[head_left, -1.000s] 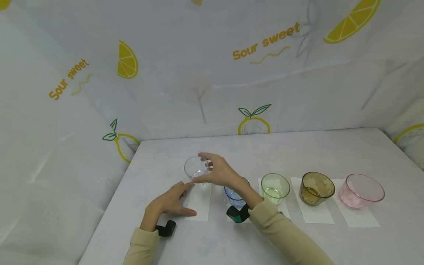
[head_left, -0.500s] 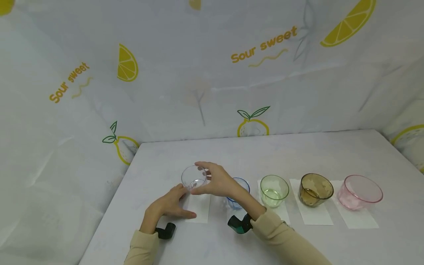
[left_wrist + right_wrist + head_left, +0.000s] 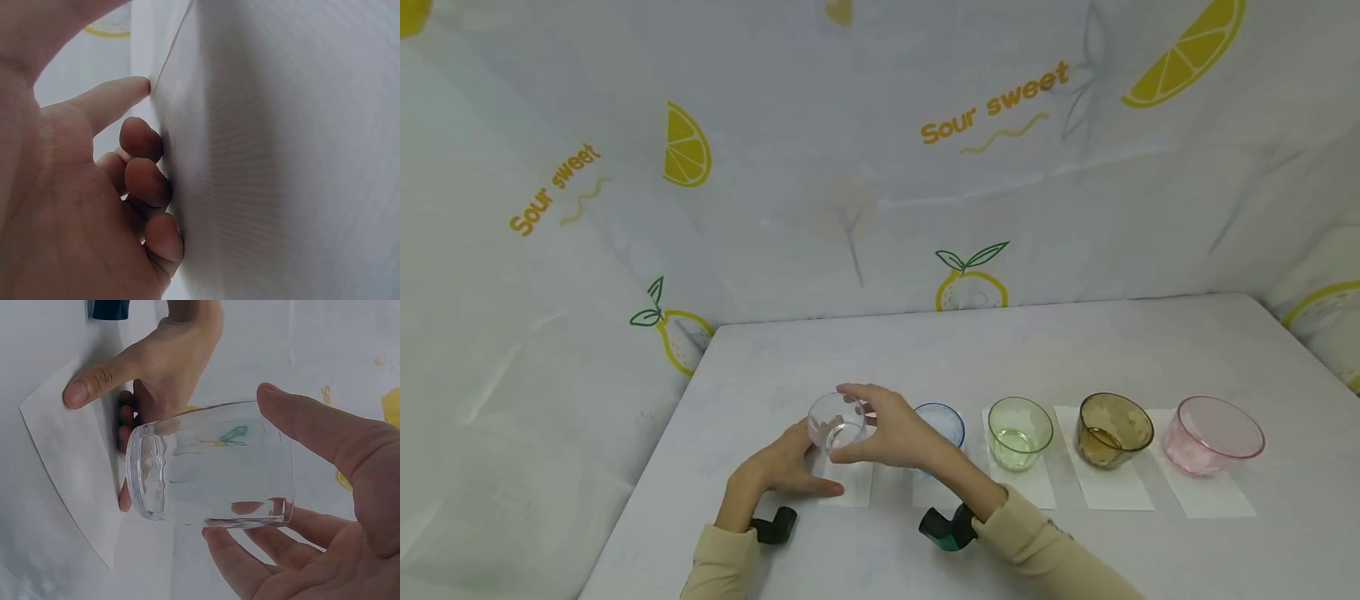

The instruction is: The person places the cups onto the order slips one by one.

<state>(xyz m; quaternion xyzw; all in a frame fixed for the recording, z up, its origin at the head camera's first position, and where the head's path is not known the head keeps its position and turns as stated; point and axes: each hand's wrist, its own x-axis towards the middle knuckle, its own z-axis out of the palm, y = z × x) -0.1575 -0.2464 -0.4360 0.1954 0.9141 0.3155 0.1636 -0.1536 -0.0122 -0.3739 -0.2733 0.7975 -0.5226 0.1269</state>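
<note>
My right hand (image 3: 891,429) grips a clear glass cup (image 3: 837,421) by its side, thumb on one side and fingers on the other. In the right wrist view the glass is upright relative to the table, its thick base apart from the white paper strip (image 3: 69,450) below. My left hand (image 3: 778,467) rests on the table beside that strip, its thumb on the paper. Seen from the left wrist, the fingertips (image 3: 147,181) touch the white surface and the hand holds nothing. The right forearm partly covers a blue glass cup (image 3: 946,421).
To the right stand a green glass cup (image 3: 1020,446), a brown glass bowl (image 3: 1112,433) and a pink glass bowl (image 3: 1210,446), each on a white paper strip. The blue one is close beside the right wrist. A lemon-print sheet (image 3: 775,167) hangs behind the table.
My right hand has brought the clear glass cup lower and nearer to me, over the paper strip. The left hand has stayed nearly still.
</note>
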